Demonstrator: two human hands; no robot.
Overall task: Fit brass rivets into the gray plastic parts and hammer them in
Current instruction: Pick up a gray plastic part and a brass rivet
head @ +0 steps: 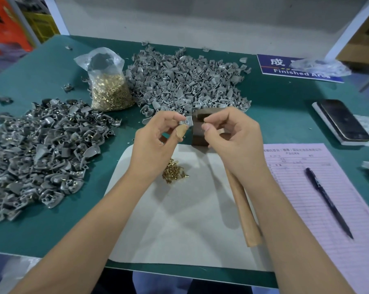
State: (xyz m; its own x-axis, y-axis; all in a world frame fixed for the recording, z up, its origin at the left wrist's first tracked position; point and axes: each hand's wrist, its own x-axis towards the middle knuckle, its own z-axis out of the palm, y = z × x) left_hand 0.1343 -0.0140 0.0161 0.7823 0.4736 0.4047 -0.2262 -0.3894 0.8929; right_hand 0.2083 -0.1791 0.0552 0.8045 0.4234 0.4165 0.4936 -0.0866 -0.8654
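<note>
Smooth wooden hammer handle, brass rivets

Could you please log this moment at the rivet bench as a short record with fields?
left hand: pinches a gray part
right hand: fingertips pinched, likely on a rivet, too small to confirm
loose rivets: small heap on the white mat
hammer: lying on the mat, not held
rivet bag: open, upright
back pile: gray parts
left pile: parts with brass showing
</note>
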